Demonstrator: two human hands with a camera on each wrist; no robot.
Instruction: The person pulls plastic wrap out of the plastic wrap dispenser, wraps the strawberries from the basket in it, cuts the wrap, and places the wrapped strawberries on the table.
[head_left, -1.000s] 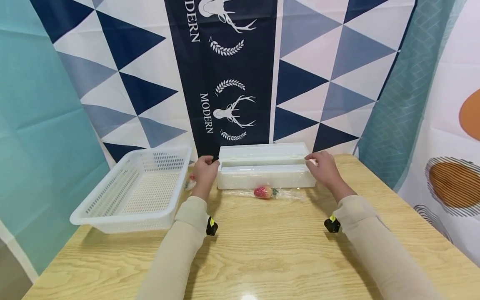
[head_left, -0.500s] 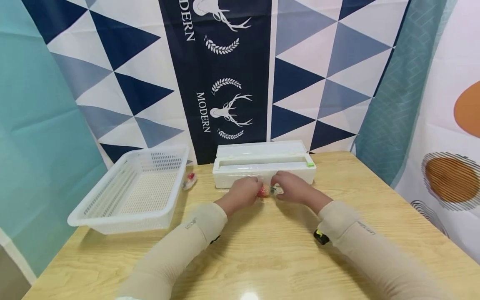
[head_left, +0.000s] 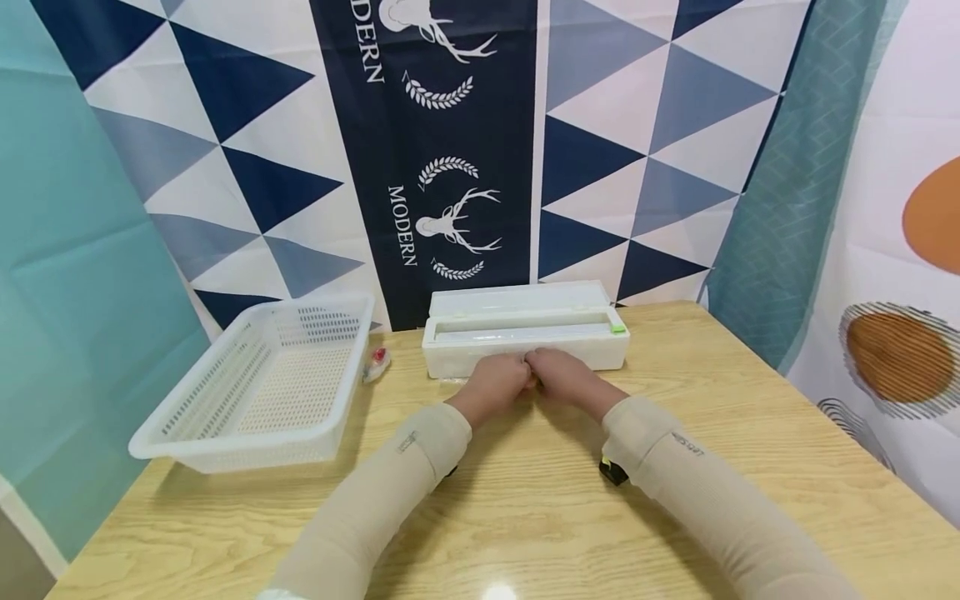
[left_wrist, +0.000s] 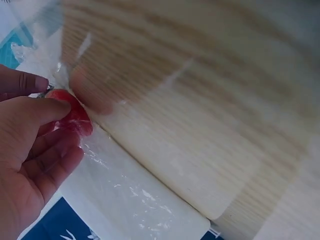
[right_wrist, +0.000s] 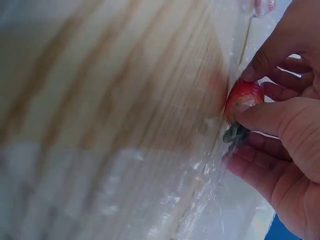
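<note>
A red strawberry (right_wrist: 245, 97) with a green leafy top lies in clear cling film (right_wrist: 150, 200), in front of the white cling film dispenser (head_left: 525, 354). My left hand (head_left: 497, 383) pinches the strawberry's red end through the film, thumb on top in the left wrist view. From the other side my right hand (right_wrist: 300, 145) grips it near the leaves, its thumb pressing on the fruit. The two hands meet at the dispenser's front wall. In the head view they hide the strawberry.
Left of the hands stands a white perforated basket (head_left: 243, 442). Beside it lies a small film-wrapped bundle (head_left: 377, 364) with red showing. The dispenser's lid (head_left: 517, 298) is raised at the back, and a green piece (head_left: 618, 329) sits at its right end.
Both hands have come inward from the dispenser's two ends to the strawberry in front of it and now hold it together. The dispenser and basket stay in place.
</note>
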